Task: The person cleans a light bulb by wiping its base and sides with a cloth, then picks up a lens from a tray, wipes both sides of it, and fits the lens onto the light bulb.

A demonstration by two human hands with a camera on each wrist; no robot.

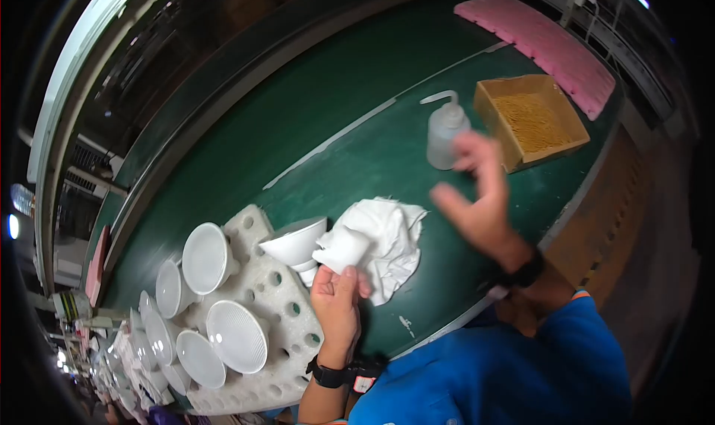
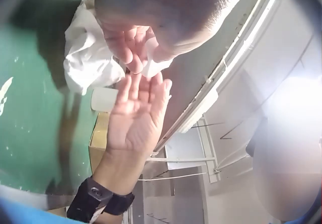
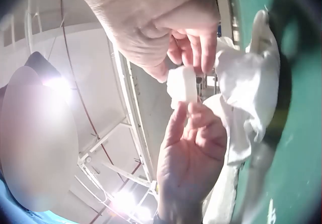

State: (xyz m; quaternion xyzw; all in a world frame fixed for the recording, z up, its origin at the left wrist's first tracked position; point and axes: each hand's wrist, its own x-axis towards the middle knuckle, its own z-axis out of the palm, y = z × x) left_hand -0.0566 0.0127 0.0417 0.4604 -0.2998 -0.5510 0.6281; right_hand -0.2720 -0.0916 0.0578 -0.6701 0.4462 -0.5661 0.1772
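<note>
Fingers and thumb of left hand [image 1: 337,313] closed in a pinch on small folded white wipe [image 1: 344,248], cloth or paper cannot be told. In head view, overlapping crumpled white rag [image 1: 391,242] on green bench [image 1: 298,127]. On right hand [image 1: 484,205]: parted, released, blurred. Just left of wipe, tipped white flared bowl [image 1: 296,244]; farther left, more white bowls [image 1: 237,335] on perforated foam board [image 1: 257,268]. Near right hand, bent-spout squeeze bottle [image 1: 445,134]; beside it, cardboard box [image 1: 547,155]; beyond, pink foam sheet [image 1: 551,49].

Matt wrinkled cloth [image 1: 393,240], glossy smooth bowls [image 1: 206,259], translucent plastic bottle [image 1: 445,136], matt cardboard box [image 1: 547,157]
</note>
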